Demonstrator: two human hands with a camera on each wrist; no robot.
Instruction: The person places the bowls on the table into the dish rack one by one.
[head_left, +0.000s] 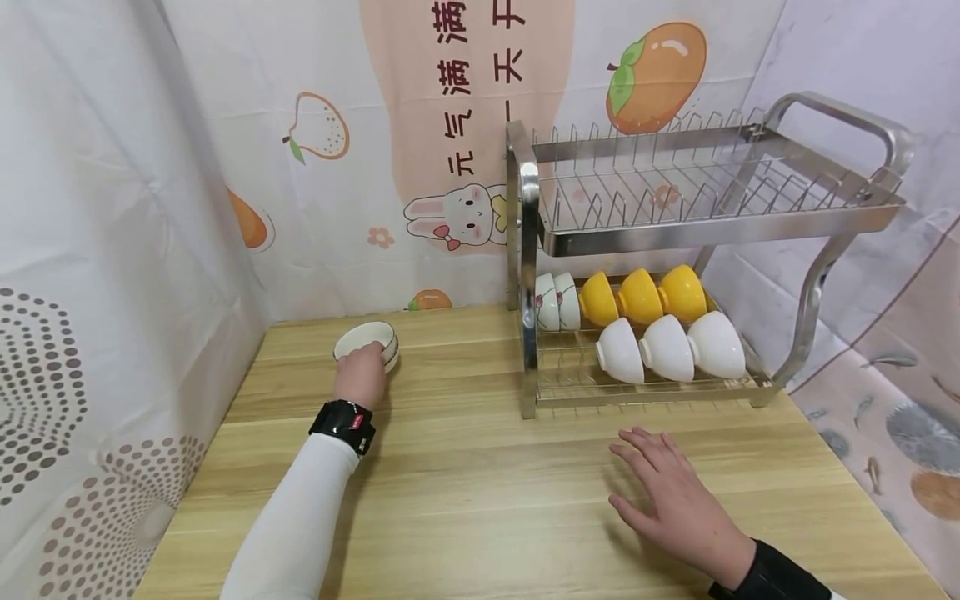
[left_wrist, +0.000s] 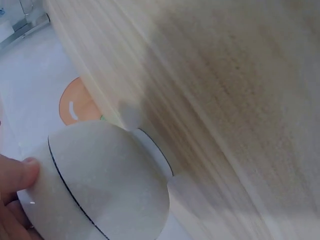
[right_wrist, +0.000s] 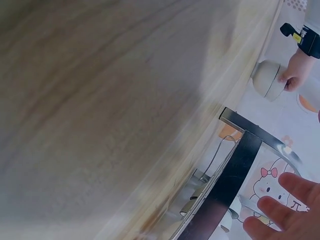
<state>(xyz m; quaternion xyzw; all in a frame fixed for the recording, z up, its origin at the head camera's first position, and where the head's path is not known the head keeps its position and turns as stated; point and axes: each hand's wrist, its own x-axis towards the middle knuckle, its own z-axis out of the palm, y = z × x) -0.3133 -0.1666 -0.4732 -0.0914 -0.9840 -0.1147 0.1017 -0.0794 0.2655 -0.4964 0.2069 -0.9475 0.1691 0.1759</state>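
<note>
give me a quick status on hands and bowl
Left hand grips the bowl on the table. Right hand open, flat near the rack. Nothing between.

Steel dish rack (head_left: 705, 208) sits on the wooden desk (head_left: 487, 500). Its lower shelf has yellow bowls (head_left: 641, 296) behind white bowls (head_left: 667, 348).

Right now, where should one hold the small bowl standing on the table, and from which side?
Grip the bowl at its near rim, coming from the front: it stands upright, mouth open upward, and the left hand already holds that near wall. Its far side lies close to the backdrop.
</note>
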